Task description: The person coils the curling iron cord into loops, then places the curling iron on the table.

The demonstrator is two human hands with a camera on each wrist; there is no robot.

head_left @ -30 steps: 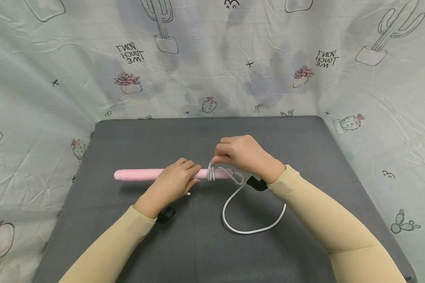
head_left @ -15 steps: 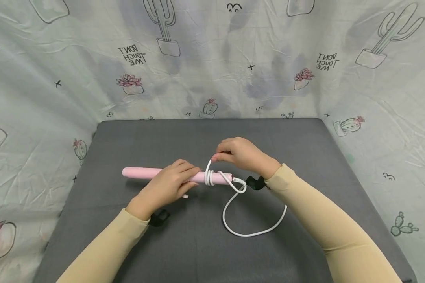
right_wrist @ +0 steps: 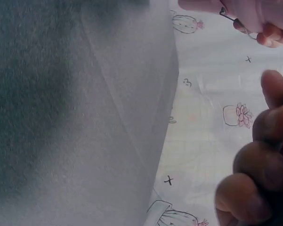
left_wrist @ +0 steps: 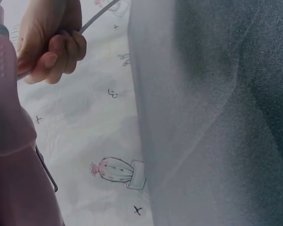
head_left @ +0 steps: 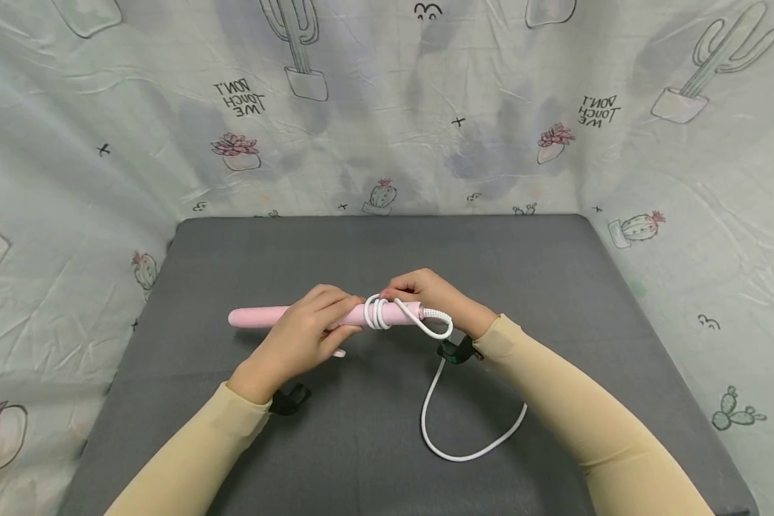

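Left grip (head_left: 304, 331) curled, right grip (head_left: 431, 295) pinching

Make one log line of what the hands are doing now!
left hand: holds pink wand | right hand: pinches white cord | cord: wound round wand, loose loop nearer the person

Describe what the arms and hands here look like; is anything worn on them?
The left sleeve and right sleeve are long, plain and pale yellow, ending at the wrists. The left hand and right hand are ungloved human hands. On the left, a small black fitting shows at the wrist; on the right, a similar black fitting.
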